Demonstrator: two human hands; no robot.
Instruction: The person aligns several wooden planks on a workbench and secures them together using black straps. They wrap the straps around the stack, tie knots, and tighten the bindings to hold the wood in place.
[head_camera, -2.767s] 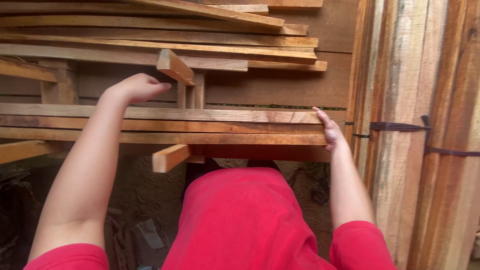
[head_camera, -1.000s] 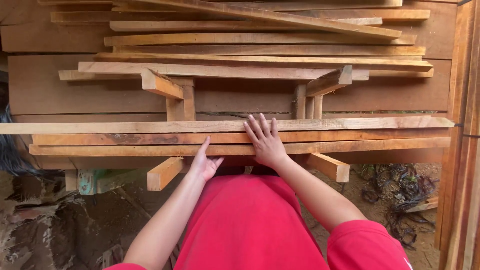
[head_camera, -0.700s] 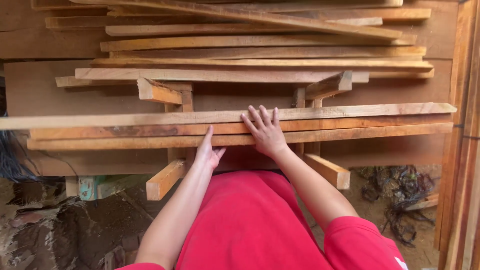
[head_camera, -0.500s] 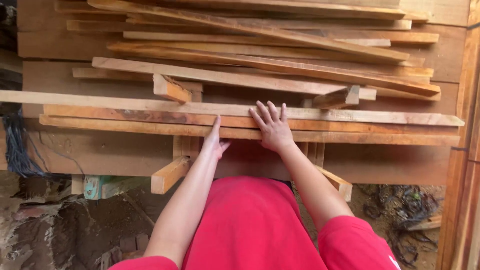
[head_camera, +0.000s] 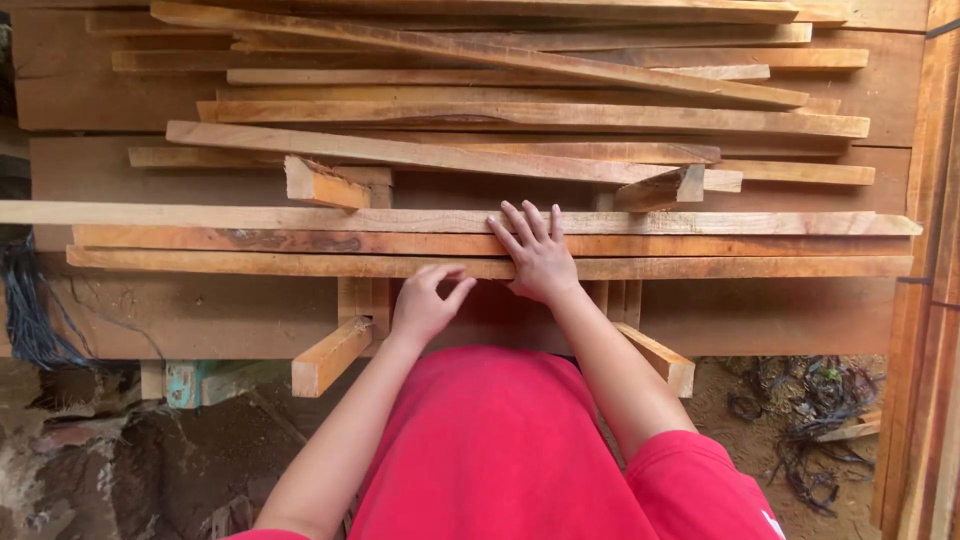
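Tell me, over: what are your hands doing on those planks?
Right hand flat on front planks. Left hand at nearest plank's edge, holding nothing. Nothing blocking.

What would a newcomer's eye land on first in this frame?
The stack of long wooden slats filling the upper half, lying crosswise and slightly askew. Below it, the right hand lies spread flat on the nearest slats, the left hand curls at their front edge, above a red garment.

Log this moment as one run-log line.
left hand: fingers curled at front slat edge | right hand: flat, spread across three slats | slats rest on wooden supports | more planks stacked behind
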